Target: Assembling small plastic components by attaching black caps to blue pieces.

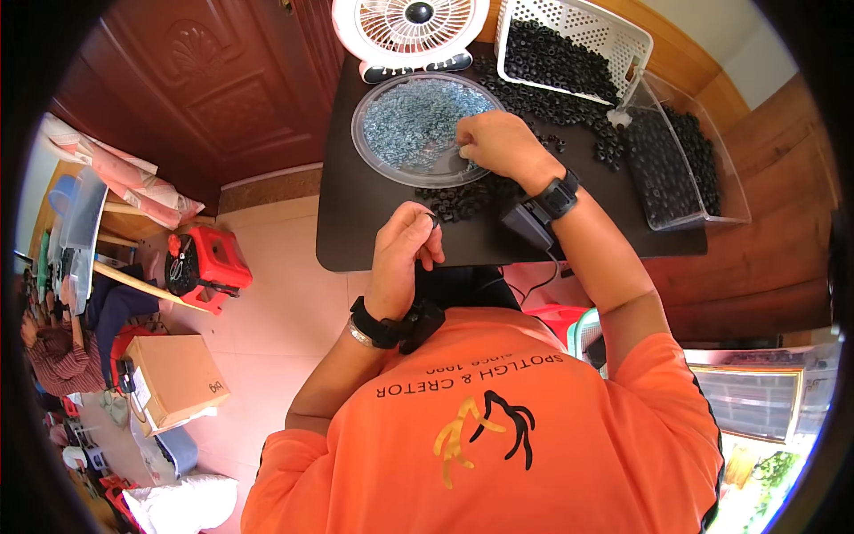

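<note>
My left hand [400, 249] is closed at the near edge of the dark table, pinching a small black part [433, 217] between thumb and fingertips. My right hand [505, 149] reaches over the near right rim of a round clear tray [358, 133]. Its fingers are pressed together, and whatever is between them is too small to make out. Many tiny silvery-blue metal pieces [414, 111] fill most of the tray. Loose black ring-like parts [458, 203] lie on the table between the tray and my hands.
A pink and white fan [418, 40] stands behind the tray. A white perforated basket [578, 80] of black parts lies at the back right. Right of it, a clear bin [680, 169] holds more. A red container [213, 267] and a cardboard box [178, 378] sit on the left floor.
</note>
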Action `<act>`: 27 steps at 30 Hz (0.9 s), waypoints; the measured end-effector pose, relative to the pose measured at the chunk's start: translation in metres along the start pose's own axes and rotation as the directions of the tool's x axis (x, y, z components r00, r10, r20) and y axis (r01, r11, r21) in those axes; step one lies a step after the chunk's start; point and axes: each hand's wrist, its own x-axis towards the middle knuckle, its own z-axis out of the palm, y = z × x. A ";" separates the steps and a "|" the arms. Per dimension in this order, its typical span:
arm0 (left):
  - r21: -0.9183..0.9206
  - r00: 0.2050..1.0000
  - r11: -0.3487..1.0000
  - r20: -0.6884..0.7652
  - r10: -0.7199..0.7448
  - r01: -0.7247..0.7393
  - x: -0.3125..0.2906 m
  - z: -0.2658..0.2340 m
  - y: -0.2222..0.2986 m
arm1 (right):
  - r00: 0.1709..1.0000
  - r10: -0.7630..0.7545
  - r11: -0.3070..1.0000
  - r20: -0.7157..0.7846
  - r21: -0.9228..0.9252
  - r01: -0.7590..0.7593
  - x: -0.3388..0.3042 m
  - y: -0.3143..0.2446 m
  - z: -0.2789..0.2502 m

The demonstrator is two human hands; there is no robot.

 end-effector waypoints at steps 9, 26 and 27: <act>-0.023 1.000 1.000 0.008 -0.005 0.005 -0.001 -0.008 -0.002 | 0.995 -0.070 0.997 -0.072 0.035 0.073 0.007 0.002 0.014; 0.085 0.969 0.984 0.209 0.134 -0.155 0.001 0.020 0.011 | 0.997 -0.074 0.257 0.011 0.966 0.008 -0.071 -0.044 -0.037; 0.095 0.961 0.980 0.230 0.151 -0.177 0.001 0.022 0.010 | 0.994 -0.105 0.247 0.007 0.969 0.019 -0.075 -0.043 -0.037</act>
